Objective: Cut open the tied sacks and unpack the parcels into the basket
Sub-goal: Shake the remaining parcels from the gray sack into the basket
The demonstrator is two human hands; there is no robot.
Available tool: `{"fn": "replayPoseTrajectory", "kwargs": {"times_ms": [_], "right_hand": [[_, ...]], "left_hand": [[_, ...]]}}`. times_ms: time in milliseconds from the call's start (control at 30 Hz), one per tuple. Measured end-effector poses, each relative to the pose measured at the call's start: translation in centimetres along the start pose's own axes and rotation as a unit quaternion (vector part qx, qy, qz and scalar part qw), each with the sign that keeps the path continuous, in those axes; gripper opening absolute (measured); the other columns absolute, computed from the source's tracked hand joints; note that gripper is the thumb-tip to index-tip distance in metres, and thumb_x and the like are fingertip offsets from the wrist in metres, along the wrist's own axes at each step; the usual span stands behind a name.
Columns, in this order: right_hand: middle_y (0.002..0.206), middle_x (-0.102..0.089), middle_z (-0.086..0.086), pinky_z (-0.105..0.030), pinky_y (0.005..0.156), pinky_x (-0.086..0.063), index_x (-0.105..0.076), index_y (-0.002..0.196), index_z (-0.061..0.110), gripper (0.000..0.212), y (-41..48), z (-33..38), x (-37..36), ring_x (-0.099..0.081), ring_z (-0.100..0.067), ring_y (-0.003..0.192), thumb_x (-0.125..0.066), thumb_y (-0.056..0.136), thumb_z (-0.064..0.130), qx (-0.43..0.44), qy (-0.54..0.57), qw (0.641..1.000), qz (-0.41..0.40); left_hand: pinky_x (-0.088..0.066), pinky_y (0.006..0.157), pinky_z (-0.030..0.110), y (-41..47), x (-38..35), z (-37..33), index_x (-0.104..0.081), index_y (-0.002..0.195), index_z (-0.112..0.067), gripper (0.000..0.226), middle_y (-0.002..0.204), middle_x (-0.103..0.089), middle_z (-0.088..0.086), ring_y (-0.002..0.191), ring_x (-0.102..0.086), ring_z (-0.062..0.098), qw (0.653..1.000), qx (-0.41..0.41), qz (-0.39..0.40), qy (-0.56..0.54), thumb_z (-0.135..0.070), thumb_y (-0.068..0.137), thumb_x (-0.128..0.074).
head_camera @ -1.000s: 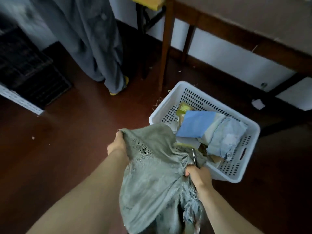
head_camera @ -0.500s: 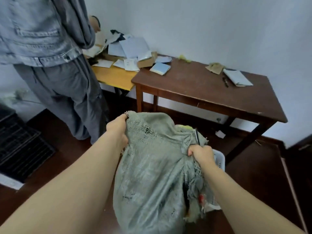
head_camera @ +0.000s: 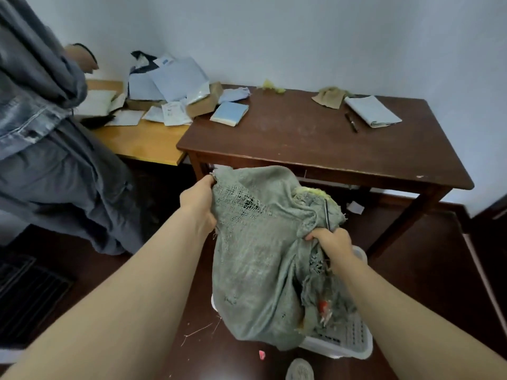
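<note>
I hold a limp grey-green woven sack point(head_camera: 258, 272) up in front of me, over the white plastic basket point(head_camera: 348, 344). My left hand point(head_camera: 199, 204) grips the sack's upper left edge. My right hand point(head_camera: 333, 242) clutches a bunched fold of the sack together with a thin metal blade point(head_camera: 326, 215) that sticks upward. The sack hangs down and hides most of the basket and whatever lies in it. Frayed threads and a small red bit point(head_camera: 323, 307) show at the sack's torn lower right.
A dark brown table point(head_camera: 315, 141) stands just behind the sack, with a notebook, pen and blue parcel on it. A yellow table point(head_camera: 142, 141) to its left carries piled parcels. A person in grey trousers point(head_camera: 63, 182) stands at the left. My shoe point(head_camera: 300, 370) is by the basket.
The view has tilted up from the basket to the tables. Both hands have lifted the sack higher, so it now covers the basket that was earlier open to view with parcels inside.
</note>
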State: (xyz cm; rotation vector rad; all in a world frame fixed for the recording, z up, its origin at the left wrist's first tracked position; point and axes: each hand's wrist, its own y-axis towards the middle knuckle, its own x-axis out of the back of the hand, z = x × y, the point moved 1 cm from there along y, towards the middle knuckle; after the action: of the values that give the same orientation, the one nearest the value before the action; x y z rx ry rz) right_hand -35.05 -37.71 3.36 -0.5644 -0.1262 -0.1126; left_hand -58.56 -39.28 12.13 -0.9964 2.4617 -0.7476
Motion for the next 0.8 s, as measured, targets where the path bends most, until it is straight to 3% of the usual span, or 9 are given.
{"fn": "replayPoseTrajectory", "kwargs": {"times_ms": [133, 200, 333, 400, 500, 600, 667, 733, 800], "right_hand": [[0.098, -0.064, -0.007, -0.041, 0.084, -0.051, -0.06, 0.099, 0.008, 0.036, 6.9, -4.9, 1.3, -0.059, -0.029, 0.095, -0.08, 0.069, 0.006, -0.06, -0.093, 0.993, 0.041], [0.092, -0.067, -0.012, -0.042, 0.082, -0.053, -0.066, 0.099, 0.004, 0.03, 9.8, -7.6, 2.7, -0.062, -0.031, 0.086, -0.076, 0.071, 0.006, -0.093, -0.136, 0.986, -0.01], [0.064, -0.051, -0.014, -0.034, 0.054, -0.037, -0.057, 0.085, 0.002, 0.006, 11.9, -11.0, 5.4, -0.045, -0.025, 0.055, -0.057, 0.09, 0.007, -0.162, -0.132, 0.971, -0.12], [0.063, -0.053, -0.014, -0.032, 0.048, -0.035, -0.056, 0.087, 0.002, 0.009, 12.8, -12.3, 5.7, -0.048, -0.025, 0.055, -0.055, 0.092, 0.008, -0.158, -0.137, 0.969, -0.131], [0.073, -0.06, -0.013, -0.03, 0.052, -0.04, -0.06, 0.089, 0.007, 0.005, 14.4, -13.8, 4.7, -0.055, -0.029, 0.068, -0.056, 0.088, 0.005, -0.154, -0.126, 0.971, -0.129], [0.073, -0.064, -0.015, -0.038, 0.062, -0.048, -0.065, 0.086, 0.011, 0.008, 16.4, -14.9, 3.0, -0.061, -0.033, 0.071, -0.057, 0.089, 0.013, -0.138, -0.173, 0.968, -0.114], [0.074, -0.064, -0.009, -0.034, 0.064, -0.047, -0.069, 0.092, 0.013, 0.009, 18.1, -15.3, 1.8, -0.061, -0.031, 0.076, -0.06, 0.088, 0.015, -0.113, -0.211, 0.966, -0.093], [0.088, -0.067, -0.003, -0.029, 0.07, -0.047, -0.067, 0.105, 0.021, 0.021, 19.9, -15.7, 0.6, -0.063, -0.029, 0.09, -0.061, 0.087, 0.014, -0.06, -0.27, 0.959, -0.058], [0.127, -0.059, 0.0, -0.033, 0.086, -0.05, -0.05, 0.135, 0.031, 0.057, 21.5, -15.7, -0.6, -0.059, -0.026, 0.112, -0.058, 0.083, 0.01, -0.002, -0.351, 0.936, -0.028]], "left_hand": [[-0.056, 0.074, 0.039, 5.1, -1.4, 5.4, -0.056, 0.097, -0.003, 0.029, 0.093, -0.064, 0.012, 0.079, -0.065, 0.027, 0.996, 0.035, -0.063, 0.048, -0.02, 0.081, -0.074], [-0.055, 0.079, 0.042, 7.4, -1.4, 8.5, -0.054, 0.084, -0.005, 0.029, 0.089, -0.064, 0.012, 0.08, -0.064, 0.028, 0.993, 0.062, -0.087, 0.053, -0.018, 0.077, -0.078], [-0.055, 0.079, 0.046, 11.1, -0.6, 13.7, -0.06, 0.076, 0.0, 0.028, 0.085, -0.066, 0.016, 0.072, -0.063, 0.029, 0.979, 0.123, -0.106, 0.122, -0.013, 0.069, -0.084], [-0.057, 0.073, 0.05, 13.1, -0.8, 15.8, -0.066, 0.084, 0.004, 0.035, 0.086, -0.068, 0.019, 0.074, -0.067, 0.032, 0.97, 0.155, -0.082, 0.169, -0.012, 0.062, -0.088], [-0.055, 0.062, 0.039, 16.3, -2.0, 18.1, -0.065, 0.103, 0.007, 0.037, 0.084, -0.066, 0.019, 0.068, -0.064, 0.031, 0.957, 0.158, -0.045, 0.24, -0.004, 0.071, -0.079], [-0.056, 0.071, 0.038, 18.7, -3.0, 20.2, -0.056, 0.13, -0.006, 0.052, 0.107, -0.065, 0.015, 0.079, -0.063, 0.03, 0.929, 0.141, 0.028, 0.34, 0.003, 0.079, -0.067], [-0.053, 0.064, 0.031, 20.0, -3.6, 21.6, -0.049, 0.137, -0.014, 0.06, 0.118, -0.06, 0.012, 0.075, -0.06, 0.025, 0.905, 0.133, 0.098, 0.392, 0.01, 0.083, -0.057], [-0.051, 0.066, 0.027, 21.2, -3.7, 22.6, -0.057, 0.13, -0.014, 0.054, 0.114, -0.062, 0.009, 0.074, -0.058, 0.02, 0.858, 0.117, 0.168, 0.471, 0.014, 0.084, -0.051], [-0.05, 0.07, 0.025, 22.8, -3.3, 23.0, -0.072, 0.105, -0.006, 0.041, 0.093, -0.069, 0.008, 0.076, -0.059, 0.02, 0.795, 0.098, 0.226, 0.555, 0.017, 0.082, -0.048]]}}
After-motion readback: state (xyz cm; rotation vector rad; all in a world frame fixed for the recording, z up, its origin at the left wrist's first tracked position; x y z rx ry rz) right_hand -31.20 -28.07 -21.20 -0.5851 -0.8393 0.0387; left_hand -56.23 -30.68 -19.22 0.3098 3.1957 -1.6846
